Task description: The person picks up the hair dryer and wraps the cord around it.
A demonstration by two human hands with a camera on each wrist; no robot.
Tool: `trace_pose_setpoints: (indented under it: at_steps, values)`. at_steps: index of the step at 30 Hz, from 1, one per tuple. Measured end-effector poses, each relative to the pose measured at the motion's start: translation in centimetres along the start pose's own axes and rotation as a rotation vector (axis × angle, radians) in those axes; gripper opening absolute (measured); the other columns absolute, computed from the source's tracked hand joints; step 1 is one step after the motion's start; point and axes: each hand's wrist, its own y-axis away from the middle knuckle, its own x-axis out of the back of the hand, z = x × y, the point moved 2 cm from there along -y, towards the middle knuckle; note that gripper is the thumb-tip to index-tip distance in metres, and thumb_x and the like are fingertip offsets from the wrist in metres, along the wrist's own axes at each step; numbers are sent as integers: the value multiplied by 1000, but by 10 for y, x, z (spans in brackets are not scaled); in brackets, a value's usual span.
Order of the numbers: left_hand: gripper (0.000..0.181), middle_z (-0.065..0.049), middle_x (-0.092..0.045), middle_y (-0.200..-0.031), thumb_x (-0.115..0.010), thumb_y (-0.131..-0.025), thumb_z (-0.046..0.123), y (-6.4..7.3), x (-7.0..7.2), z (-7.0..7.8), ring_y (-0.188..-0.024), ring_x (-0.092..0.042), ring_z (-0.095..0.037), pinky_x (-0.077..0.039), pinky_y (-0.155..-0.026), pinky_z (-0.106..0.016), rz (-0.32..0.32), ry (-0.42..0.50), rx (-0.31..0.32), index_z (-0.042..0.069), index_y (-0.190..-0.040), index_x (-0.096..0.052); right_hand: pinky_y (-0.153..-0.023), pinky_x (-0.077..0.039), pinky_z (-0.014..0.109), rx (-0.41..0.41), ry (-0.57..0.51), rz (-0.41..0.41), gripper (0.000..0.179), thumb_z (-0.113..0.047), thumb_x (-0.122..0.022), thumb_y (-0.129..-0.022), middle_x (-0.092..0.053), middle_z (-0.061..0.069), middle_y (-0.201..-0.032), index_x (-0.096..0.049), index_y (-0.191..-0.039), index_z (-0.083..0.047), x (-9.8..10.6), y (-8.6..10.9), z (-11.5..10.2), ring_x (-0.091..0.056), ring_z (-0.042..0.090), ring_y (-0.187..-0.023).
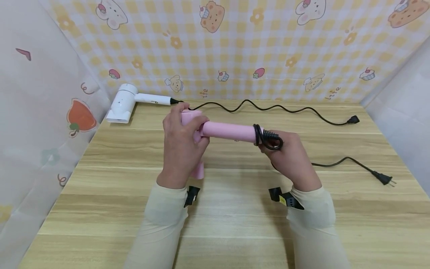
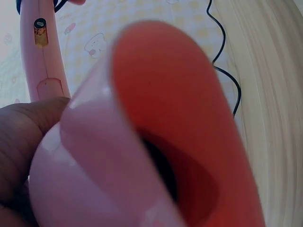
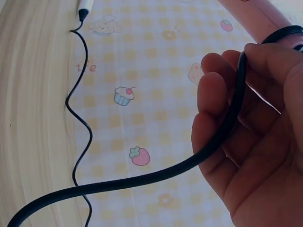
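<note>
A pink hair dryer (image 1: 231, 131) is held over the wooden table, its handle pointing right. My left hand (image 1: 179, 147) grips it around the head, thumb by the top of the handle. In the left wrist view its wide nozzle (image 2: 175, 85) fills the middle, reddish inside. A black cord (image 3: 142, 178) loops around the handle's end. My right hand (image 1: 292, 155) pinches this cord between thumb and fingers, close to the handle's end. The rest of the cord runs right from behind that hand to a two-pin plug (image 1: 383, 178) over the table.
A white hair dryer (image 1: 122, 104) lies at the back left of the wooden table (image 1: 235, 224). Its thin wavy cord (image 1: 262, 108) stretches along the back edge to a black plug (image 1: 352, 119). A yellow checked backdrop (image 1: 235, 48) stands behind, with pale sheets at both sides.
</note>
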Motion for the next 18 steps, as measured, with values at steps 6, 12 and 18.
trace_pose_setpoints:
  at_steps: [6, 12, 18]
  values:
    - [30, -18, -46, -130, -77, -73, -4, 0, 0, -1, -123, -34, -46, -39, -98, -54, 36, -1, 27, 10, -99, -76, -55, -38, 29, 3, -16, -72, 9, -14, -69, -93, -70, 2, -81, -75, -92, -8, -1, 0, -2, -46, 17, -60]
    - [32, -16, -44, -132, -79, -73, -2, 0, 0, -3, -126, -32, -44, -41, -97, -54, 27, -17, 69, 11, -102, -76, -68, -40, 34, 60, -24, -108, 12, -15, -67, -95, -72, 1, -92, -77, -100, -11, -3, -1, -1, -55, 18, -77]
    - [31, -16, -43, -133, -78, -75, -2, 0, -1, -2, -128, -32, -44, -43, -95, -54, 16, -37, 89, 10, -103, -76, -77, -45, 39, 82, -28, -134, 13, -15, -69, -94, -74, 0, -95, -77, -103, -11, -4, -1, 0, -63, 16, -88]
